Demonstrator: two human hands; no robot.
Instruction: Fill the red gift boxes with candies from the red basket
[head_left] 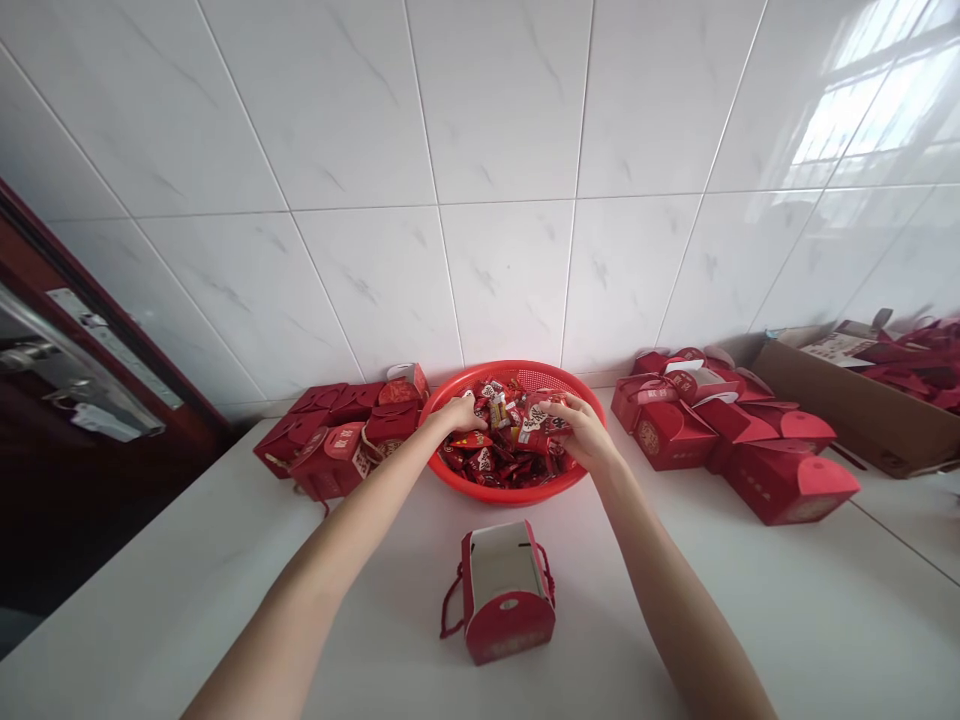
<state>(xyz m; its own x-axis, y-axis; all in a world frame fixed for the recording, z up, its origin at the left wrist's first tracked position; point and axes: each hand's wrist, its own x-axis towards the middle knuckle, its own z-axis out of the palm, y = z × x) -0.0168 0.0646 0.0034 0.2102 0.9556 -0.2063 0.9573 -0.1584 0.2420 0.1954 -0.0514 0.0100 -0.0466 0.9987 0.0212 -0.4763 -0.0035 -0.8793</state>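
Both hands reach into a red plastic basket [517, 494] heaped with red-wrapped candies [517, 425]. At its left side, my left hand [460, 416] has its fingers closed down among the wrappers, so what they grip is hidden. On the opposite side, my right hand [583, 430] curls its fingers round a wrapped candy [553, 418] at the top of the heap. In front of the basket, between my forearms, stands an open red gift box [510, 625]. Its pale inside faces up, and dark red cord handles hang at its sides.
Several closed red gift boxes [330, 455] stand left of the basket, and more red boxes [750, 435] cluster to the right. A cardboard carton [840, 410] holding red items sits at far right. White tiled wall [502, 270] backs the white table [390, 640]; a dark door [82, 430] is at left.
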